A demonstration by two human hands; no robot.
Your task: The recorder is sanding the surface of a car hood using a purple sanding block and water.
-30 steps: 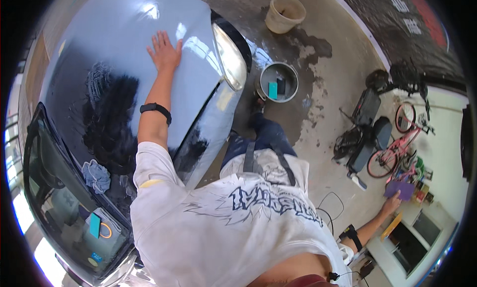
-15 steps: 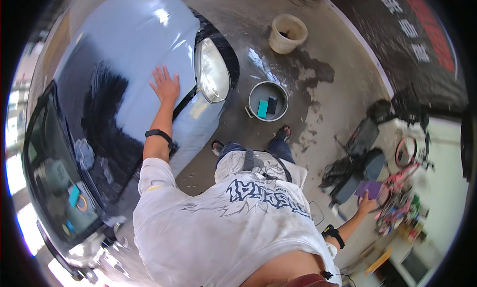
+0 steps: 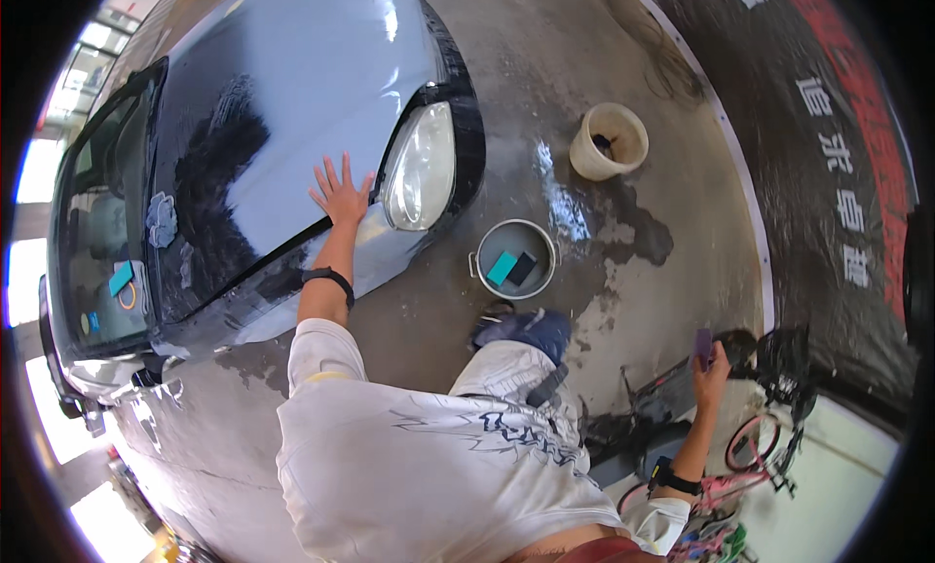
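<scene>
Floor [image 3: 536, 66]: grey, marked by a dark wet-looking patch near 3 o'clock, with 12 at the top edge of the view.
Car [image 3: 263, 188]: at 10 o'clock, its windscreen toward 9 o'clock.
Wall sheet [image 3: 794, 105]: dark and shiny with a red band, between 2 and 3 o'clock.
Hood [image 3: 321, 95]: pale grey-blue over its front part, a black smeared area [image 3: 214, 154] toward the windscreen.
White shirt [image 3: 390, 466]: at 6 o'clock, on the person.
Bicycle [image 3: 740, 483]: pink, at 4 o'clock, partly hidden by the right arm.
Bucket [image 3: 587, 161]: off-white, upright on the floor between 1 and 2 o'clock.
Basin [image 3: 516, 236]: round and grey, just off the centre toward 3 o'clock.
Headlight [image 3: 421, 168]: at 11 o'clock, just beside the left hand.
Left hand [image 3: 343, 198]: at 10 o'clock, fingers fanned wide over the hood's side edge; how firmly the palm bears down, I cannot tell.
Right hand [image 3: 712, 371]: near 4 o'clock, raised well apart from the car, thumb and fingers holding the purple pad.
Cloth [image 3: 162, 220]: crumpled, blue-grey, on the hood near 9 o'clock.
Teal block [image 3: 502, 268]: in the basin, toward its 8 o'clock.
Dark block [image 3: 524, 268]: beside the teal one, toward the basin's 4 o'clock.
Purple pad [image 3: 703, 345]: narrow from this angle, rising from the right hand toward 11 o'clock.
</scene>
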